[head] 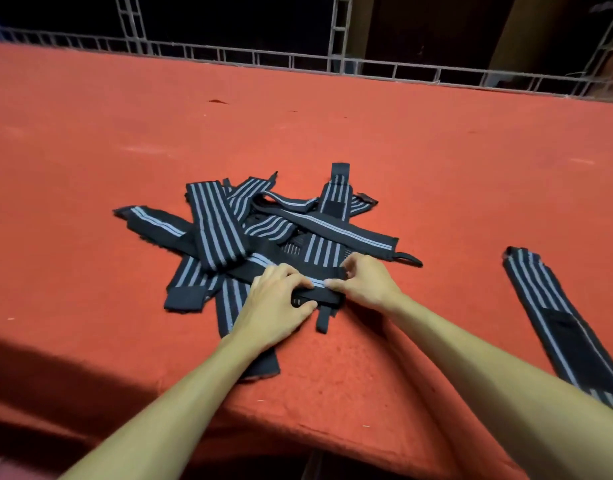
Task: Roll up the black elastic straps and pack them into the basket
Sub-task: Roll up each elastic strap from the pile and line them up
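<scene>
Left hand [280, 299] palm-down, right hand [362, 282] fingers curled, both gripping folded strap end [318, 289] at pile edge.

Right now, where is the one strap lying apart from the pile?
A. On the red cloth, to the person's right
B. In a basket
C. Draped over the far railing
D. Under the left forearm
A: the lone strap lies flat on the red cloth, right of the pile; no basket shows.

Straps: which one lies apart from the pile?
The lone strap at the right edge of the red table. It lies flat by itself, touching no others; the rest cross in the central pile.
</scene>
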The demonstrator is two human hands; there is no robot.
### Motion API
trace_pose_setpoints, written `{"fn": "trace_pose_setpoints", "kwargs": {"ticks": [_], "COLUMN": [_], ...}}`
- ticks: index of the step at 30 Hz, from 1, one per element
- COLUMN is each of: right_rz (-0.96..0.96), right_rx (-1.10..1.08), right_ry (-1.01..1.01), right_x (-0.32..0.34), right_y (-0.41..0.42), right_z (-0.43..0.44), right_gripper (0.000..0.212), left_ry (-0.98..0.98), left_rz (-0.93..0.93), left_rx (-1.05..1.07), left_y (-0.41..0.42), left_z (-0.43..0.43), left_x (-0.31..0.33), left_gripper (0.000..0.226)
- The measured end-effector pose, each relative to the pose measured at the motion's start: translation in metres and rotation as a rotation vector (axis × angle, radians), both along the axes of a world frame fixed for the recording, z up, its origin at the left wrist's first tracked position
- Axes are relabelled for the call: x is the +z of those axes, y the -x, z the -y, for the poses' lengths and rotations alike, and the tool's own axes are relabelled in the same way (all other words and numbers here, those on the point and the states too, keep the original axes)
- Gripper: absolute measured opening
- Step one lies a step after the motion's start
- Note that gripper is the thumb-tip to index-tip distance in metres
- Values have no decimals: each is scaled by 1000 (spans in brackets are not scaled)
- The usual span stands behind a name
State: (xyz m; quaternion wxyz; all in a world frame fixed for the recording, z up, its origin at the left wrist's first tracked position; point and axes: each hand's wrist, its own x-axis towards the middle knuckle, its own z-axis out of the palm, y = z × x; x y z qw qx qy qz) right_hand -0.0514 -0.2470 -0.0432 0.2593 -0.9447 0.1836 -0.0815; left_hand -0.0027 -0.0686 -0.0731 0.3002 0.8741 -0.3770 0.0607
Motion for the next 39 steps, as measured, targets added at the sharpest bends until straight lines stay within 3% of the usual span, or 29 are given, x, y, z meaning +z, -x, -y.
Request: {"fn": "trace_pose_setpoints", "kwargs": {"ticks": [5,11,15,22,30,34,39], "right_rz": [67,229,353,475,478,381,185], "right_rx": [-20,-5,-138,-358,-511,-554,-421], "right_ry": [-63,-352,-615,-730,-472,-314,-49], "right_x": [8,37,52,69,60,51,48], "right_y": [3,36,66,148,229,245,230], "right_z": [-6,-1,20,82,133,151,142], "right_gripper": [29,23,27,25,10,10,15], "left_ry": [5,70,52,-115,-105,-133,-211], "left_rz": [35,179,274,361,355,318,32], "left_rx": [-20,-66,-80,-126,-257,-342,-516], "left_y": [7,20,31,68,129,155,140], "left_z": [-1,-1,11,57,117,134,116], "left_x": [3,15,23,35,37,39,32], "left_gripper": [25,37,49,47,21,23,35]}}
